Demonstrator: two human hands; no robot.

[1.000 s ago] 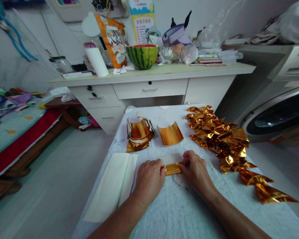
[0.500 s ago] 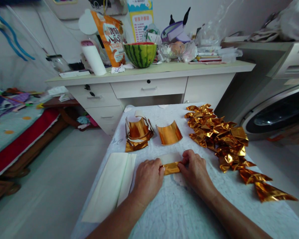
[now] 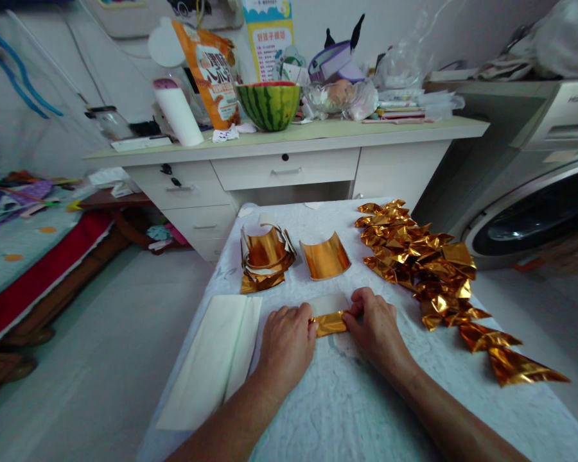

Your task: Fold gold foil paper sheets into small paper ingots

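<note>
A narrow folded strip of gold foil [image 3: 330,324] lies across the cloth-covered table between my hands. My left hand [image 3: 288,337] pinches its left end, and my right hand [image 3: 374,324] grips the right end. Just behind the strip lies a pale translucent sheet [image 3: 330,304]. A single curved gold sheet [image 3: 325,256] rests farther back, and left of it sits a curled stack of gold and white sheets [image 3: 266,255]. Several twisted gold foil pieces [image 3: 404,250] are heaped along the table's right side. White paper sheets [image 3: 209,359] lie left of my left hand.
Behind the table [image 3: 308,410] stands a desk [image 3: 289,149] with a watermelon half [image 3: 270,106], an orange pouch [image 3: 212,80] and a white roll [image 3: 179,117]. A washing machine [image 3: 549,167] is at the right, a bed [image 3: 43,256] at the left.
The whole view has shifted slightly left. My hands keep the same hold on the gold strip, with hardly any visible movement.
</note>
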